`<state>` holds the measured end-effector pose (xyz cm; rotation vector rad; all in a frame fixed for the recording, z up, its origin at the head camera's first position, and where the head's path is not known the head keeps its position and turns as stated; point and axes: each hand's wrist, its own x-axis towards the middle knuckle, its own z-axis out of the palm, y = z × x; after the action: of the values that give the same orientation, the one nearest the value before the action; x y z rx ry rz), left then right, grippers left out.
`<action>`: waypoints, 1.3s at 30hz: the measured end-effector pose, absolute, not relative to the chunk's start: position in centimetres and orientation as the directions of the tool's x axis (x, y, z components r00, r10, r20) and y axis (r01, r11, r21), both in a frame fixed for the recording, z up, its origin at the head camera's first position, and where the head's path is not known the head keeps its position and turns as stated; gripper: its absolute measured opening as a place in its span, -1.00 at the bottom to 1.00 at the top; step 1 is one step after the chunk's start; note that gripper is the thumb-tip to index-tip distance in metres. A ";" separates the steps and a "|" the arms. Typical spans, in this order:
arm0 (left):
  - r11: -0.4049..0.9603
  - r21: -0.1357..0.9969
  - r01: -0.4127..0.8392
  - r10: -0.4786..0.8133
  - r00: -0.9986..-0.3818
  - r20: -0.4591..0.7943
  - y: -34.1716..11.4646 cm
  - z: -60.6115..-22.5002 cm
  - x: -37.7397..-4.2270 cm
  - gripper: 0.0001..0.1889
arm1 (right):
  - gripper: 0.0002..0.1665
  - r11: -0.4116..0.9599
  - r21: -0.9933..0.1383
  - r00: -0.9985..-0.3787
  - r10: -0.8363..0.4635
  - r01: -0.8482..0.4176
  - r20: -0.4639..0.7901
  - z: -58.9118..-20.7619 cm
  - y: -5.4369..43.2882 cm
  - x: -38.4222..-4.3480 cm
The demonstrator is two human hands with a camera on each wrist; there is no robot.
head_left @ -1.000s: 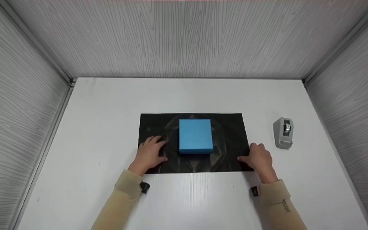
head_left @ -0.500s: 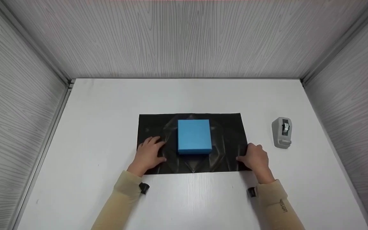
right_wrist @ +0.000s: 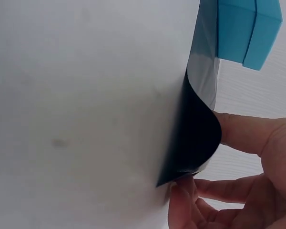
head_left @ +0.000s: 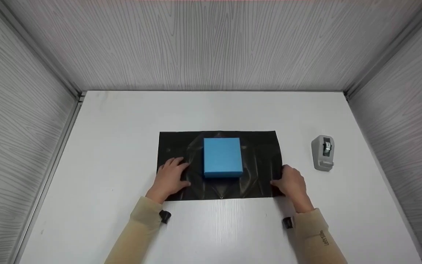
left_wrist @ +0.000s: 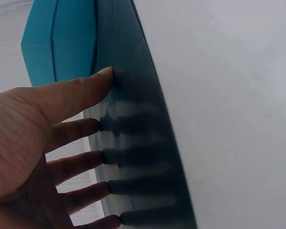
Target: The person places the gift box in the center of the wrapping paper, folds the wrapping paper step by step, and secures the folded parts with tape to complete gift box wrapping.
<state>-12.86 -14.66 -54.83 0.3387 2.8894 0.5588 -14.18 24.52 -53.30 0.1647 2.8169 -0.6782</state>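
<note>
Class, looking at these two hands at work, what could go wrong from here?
The blue rectangular box lies on the thin glossy black sheet with no fastening visible, so a tug by the right hand might shift it. The sheet's right end is curved up in that hand's grip and could crease or spring back. The left hand, fingers spread on the sheet, might slip.

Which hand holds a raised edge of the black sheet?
The right hand, holding the curled right end of the black sheet; the left hand touches it with spread fingers.

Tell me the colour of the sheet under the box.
The sheet is black, seen best in the head view.
</note>
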 end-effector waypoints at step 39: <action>0.905 0.385 0.183 0.246 -0.962 -0.121 -14.9 -54.7 -12.8 -0.31 | -0.29 0.885 -0.375 -0.921 0.129 0.275 -0.368 -53.1 25.0 -14.5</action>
<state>-12.83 -14.85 -54.70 0.3289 2.9021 0.5628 -14.49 25.04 -53.06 0.3003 2.7185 -0.6111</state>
